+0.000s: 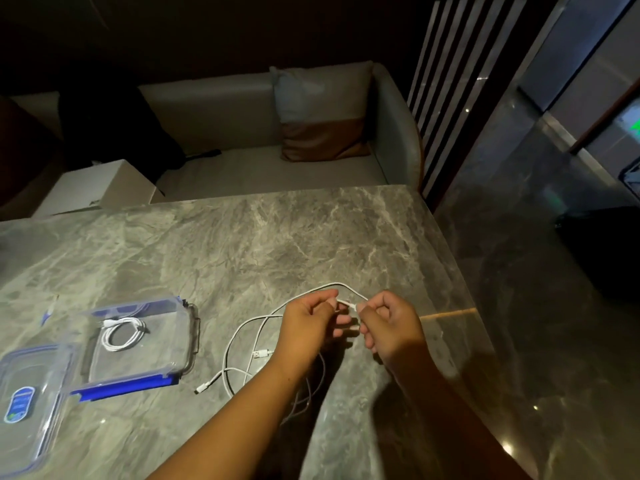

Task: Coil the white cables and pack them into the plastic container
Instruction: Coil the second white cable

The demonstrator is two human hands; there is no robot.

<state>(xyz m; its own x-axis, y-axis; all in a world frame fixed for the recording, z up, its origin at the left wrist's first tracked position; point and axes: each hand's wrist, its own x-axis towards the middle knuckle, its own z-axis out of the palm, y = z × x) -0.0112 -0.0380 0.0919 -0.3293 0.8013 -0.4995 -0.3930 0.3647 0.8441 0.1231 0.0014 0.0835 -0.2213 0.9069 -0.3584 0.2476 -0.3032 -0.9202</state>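
L hand (308,323) and R hand (391,327) are both pinching the same loose white cable (225,362) betw. thumb and fingertips. The hands are sitting close together, w/ a short stretch of cord and what looks like a plug end running between them. Both grips are narrow, fingers curled in on the cord. Judging by the pose, the person is locating the end to start a coil, holding it above the table (311,237) so the slack is hanging free rather than snagging.

From the pinch the cord is arching toward the far side, then dropping left & near into untidy loops on the marble, partly hidden under the L forearm. A USB plug (261,353) is lying inside the loops, and another connector (201,389) is poking out at near left. One cable or two: can't tell.

Further left, the plastic container (152,355) is sitting open w/ a coiled cable (123,332) already inside, so approx. one is packed. The lid (27,403) is lying at near left, right against the container, probably parked there to keep the opening free.
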